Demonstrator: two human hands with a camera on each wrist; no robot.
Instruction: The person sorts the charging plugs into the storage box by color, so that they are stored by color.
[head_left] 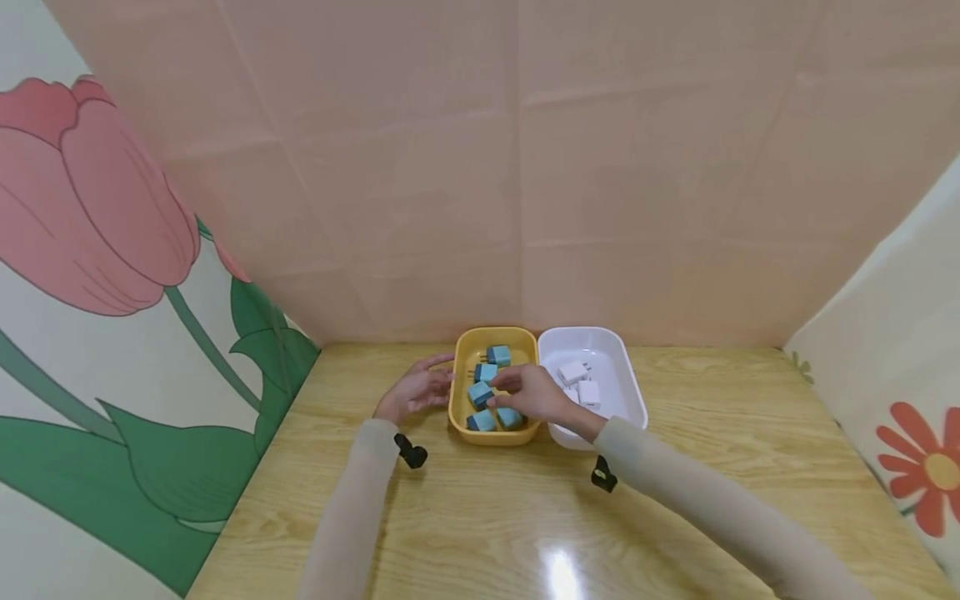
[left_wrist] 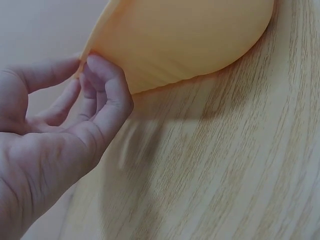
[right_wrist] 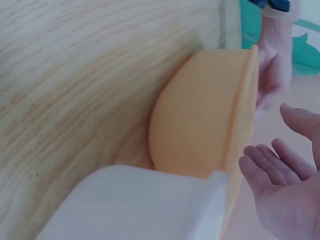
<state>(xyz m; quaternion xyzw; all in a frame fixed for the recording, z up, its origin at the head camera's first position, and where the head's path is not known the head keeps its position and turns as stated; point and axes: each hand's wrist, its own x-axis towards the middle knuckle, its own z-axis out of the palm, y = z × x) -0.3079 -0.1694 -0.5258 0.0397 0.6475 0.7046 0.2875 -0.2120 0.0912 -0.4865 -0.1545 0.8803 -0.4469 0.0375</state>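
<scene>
Several blue plug chargers [head_left: 481, 395] with dark ends lie in a yellow tray [head_left: 459, 350]. At its left side, my left hand [head_left: 420, 392] pinches the rim; in the left wrist view, curled fingers [left_wrist: 112, 90] meet the outer wall and rim. Over the tray hovers my right hand [head_left: 532, 393], thumb and fingers apart around the space above the chargers. It partly covers them. The right wrist view shows this right hand [right_wrist: 285, 175] with its fingers loosely spread and nothing between them.
A white tray [head_left: 633, 387] stands against the yellow tray's right side, holding white plug chargers [head_left: 588, 393], partly behind the right forearm. Both sit on a wooden table [head_left: 480, 517] near its back edge, before a pink cloth wall [head_left: 517, 208]. Floral panels flank the table.
</scene>
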